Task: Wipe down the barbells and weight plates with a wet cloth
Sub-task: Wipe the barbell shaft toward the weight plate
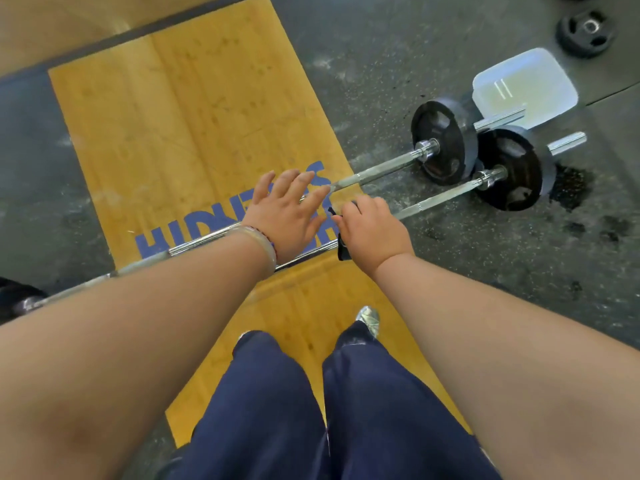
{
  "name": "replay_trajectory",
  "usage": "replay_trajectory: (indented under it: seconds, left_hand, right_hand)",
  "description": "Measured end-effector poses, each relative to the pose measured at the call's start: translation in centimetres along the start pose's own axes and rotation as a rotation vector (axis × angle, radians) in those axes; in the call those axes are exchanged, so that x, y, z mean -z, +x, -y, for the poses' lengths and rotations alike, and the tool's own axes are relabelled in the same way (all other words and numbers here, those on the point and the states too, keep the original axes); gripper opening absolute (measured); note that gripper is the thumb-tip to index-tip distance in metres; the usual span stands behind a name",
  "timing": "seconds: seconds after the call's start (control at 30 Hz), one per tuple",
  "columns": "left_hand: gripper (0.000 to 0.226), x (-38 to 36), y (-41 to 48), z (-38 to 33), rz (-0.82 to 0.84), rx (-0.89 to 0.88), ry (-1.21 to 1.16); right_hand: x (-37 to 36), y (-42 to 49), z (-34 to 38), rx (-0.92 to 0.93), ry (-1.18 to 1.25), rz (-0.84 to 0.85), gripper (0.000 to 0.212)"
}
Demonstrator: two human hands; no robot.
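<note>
The right hand is curled over the nearer barbell, its fingers closed round a dark cloth that is wrapped on the shaft; cloth ends poke out beyond the fingertips and below the heel of the hand. Just left of those fingers, the left hand lies flat with fingers straight and spread, the fingertips reaching the shaft of the farther barbell; whether they press on it cannot be told. A pale bangle sits on that wrist. Both shafts run out to the right of the fingers to black weight plates, the farther plate and the nearer plate, standing side by side on the dark rubber floor. Under both hands is a yellow wooden platform with blue lettering. Beyond the plates, well away from the fingers, stands a translucent plastic tub, and farther off lies a loose weight plate. A dark wet patch marks the floor beside the nearer plate.
</note>
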State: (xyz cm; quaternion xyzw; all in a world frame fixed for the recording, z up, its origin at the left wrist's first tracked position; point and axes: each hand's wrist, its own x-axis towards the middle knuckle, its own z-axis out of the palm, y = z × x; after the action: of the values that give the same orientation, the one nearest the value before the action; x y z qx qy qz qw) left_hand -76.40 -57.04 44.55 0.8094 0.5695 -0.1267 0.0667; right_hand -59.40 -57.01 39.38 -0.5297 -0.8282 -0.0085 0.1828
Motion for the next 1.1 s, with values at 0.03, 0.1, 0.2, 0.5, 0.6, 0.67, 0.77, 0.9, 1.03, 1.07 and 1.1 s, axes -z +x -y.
replay_trajectory:
  seconds: [0.03,0.1,0.2,0.5,0.6,0.67,0.77,0.9,1.03,1.07,1.1]
  left_hand:
    - [0.053,0.2,0.5,-0.8,-0.015,0.017,-0.015]
    - [0.053,0.6,1.3,-1.8,-0.031,0.033,-0.015]
    - [0.053,0.9,2.9,-2.1,0.013,0.032,0.003]
    - [0.055,1.3,8.7,-0.8,-0.002,-0.028,-0.004]
    - [0.054,1.6,10.2,-0.9,0.021,-0.014,0.013]
    - [0.055,1.7,11.1,-1.2,0.021,0.006,0.017]
    - [0.055,1.8,12.4,-2.1,0.048,0.036,0.0]
    - [0.054,1.9,14.5,-4.0,0.063,0.117,-0.038]
    - [0.059,2.3,16.4,-7.2,0.049,0.222,-0.085]
    - [0.063,2.6,16.9,-8.0,0.046,0.25,-0.084]
    - [0.064,2.7,17.4,-8.7,0.048,0.268,-0.089]
  right_hand:
    - [0.2,0.2,-0.9,0.029,-0.029,-0.002,0.039]
    - [0.4,0.8,-2.3,0.057,-0.059,-0.001,0.039]
    - [0.2,2.1,-3.6,0.022,0.0,0.054,0.039]
    - [-0.4,5.5,-7.2,-0.124,0.067,0.263,0.043]
    - [-0.4,6.4,-8.2,-0.139,0.057,0.286,0.044]
    - [-0.9,6.8,-9.1,-0.11,0.055,0.274,0.04]
    - [-1.4,7.6,-10.8,-0.071,0.06,0.289,0.039]
    - [-1.4,9.3,-13.8,0.01,0.08,0.282,0.039]
    - [-0.9,11.0,-17.3,0.128,0.054,0.356,0.043]
    - [-0.8,11.4,-18.2,0.161,0.042,0.355,0.044]
    - [-0.5,11.8,-18.9,0.19,0.03,0.424,0.044]
